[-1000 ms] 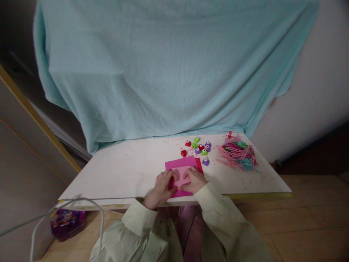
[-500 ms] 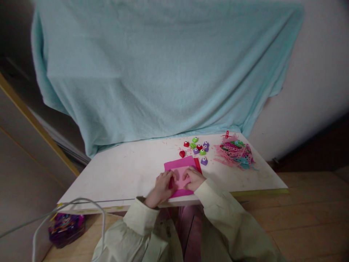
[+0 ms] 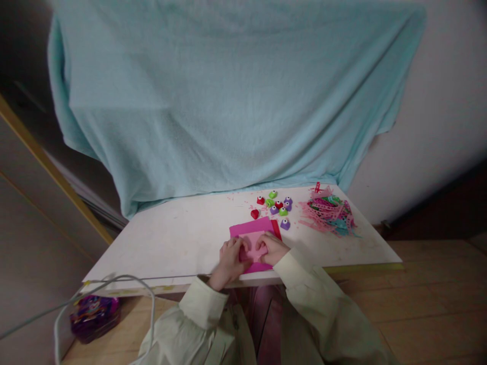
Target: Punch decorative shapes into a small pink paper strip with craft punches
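My left hand (image 3: 231, 256) and my right hand (image 3: 271, 248) sit close together at the near edge of a white table (image 3: 178, 238). Both pinch a small light pink paper piece (image 3: 254, 245) between them. It lies over a magenta paper sheet (image 3: 249, 228), with a red sheet (image 3: 277, 229) showing at its right edge. Just beyond lie several small craft punches (image 3: 277, 205) in red, green and purple.
A heap of pink and teal paper strips (image 3: 329, 211) lies at the table's right. A light blue cloth (image 3: 228, 96) hangs behind the table. A white cable (image 3: 110, 284) loops at the lower left, above a purple bag (image 3: 91, 312) on the wooden floor.
My left hand has slid slightly right, closer to my right hand on the pink piece. The view has shifted a little.
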`<state>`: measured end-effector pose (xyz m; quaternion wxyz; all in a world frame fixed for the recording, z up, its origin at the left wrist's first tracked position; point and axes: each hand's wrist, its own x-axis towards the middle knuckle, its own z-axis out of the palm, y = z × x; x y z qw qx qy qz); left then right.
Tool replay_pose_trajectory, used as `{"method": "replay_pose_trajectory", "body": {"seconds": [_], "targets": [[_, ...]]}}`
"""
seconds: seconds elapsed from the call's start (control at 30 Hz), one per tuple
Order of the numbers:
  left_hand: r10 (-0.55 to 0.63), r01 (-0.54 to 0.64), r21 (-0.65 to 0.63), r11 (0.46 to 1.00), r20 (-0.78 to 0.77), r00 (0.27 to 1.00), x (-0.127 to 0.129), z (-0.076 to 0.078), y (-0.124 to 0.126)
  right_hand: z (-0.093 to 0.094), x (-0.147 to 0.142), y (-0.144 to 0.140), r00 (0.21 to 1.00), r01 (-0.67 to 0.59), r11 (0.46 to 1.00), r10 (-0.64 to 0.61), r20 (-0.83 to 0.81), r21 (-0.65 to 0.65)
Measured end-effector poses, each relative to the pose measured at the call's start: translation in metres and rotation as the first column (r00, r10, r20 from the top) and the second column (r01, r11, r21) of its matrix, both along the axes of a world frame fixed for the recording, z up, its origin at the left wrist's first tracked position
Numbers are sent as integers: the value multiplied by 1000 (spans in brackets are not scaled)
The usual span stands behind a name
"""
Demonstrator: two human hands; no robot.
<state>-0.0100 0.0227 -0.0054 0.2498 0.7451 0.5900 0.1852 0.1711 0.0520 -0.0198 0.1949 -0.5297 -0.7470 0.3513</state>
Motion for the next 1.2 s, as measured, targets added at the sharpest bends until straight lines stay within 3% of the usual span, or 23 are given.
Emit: {"method": "replay_pose_trajectory", "body": {"seconds": [0.2, 0.43, 0.6, 0.7, 0.8, 0.9, 1.0, 1.2], "targets": [[-104, 106, -17, 994, 77, 992, -14, 9, 4, 1, 0, -1, 1000, 0, 1000, 0, -2, 28], [-220, 238, -77, 968, 186, 958, -26, 7, 9, 0, 1, 0, 1000, -10, 999, 11, -22, 32], [-339, 359, -24, 933, 281, 898, -38, 11, 8, -3, 4, 1, 998, -36, 998, 39, -52, 50], [-325, 343, 4, 940, 326, 888, -43, 15, -3, -2, 5, 2, 997, -53, 998, 55, -50, 34], [-214, 180, 167, 969, 217, 952, -37, 17, -23, -1, 5, 2, 997, -57, 998, 58, -43, 24], [-278, 276, 323, 905, -40, 960, -26, 14, -45, 0, 5, -1, 997, -51, 998, 54, -50, 48], [-271, 341, 365, 866, -231, 934, -19, 7, -58, 4, 5, -3, 998, -47, 997, 50, -47, 66], [-117, 239, 431, 870, -291, 950, -24, -11, -70, 8, 5, -4, 998, -53, 997, 55, -30, 59]]}}
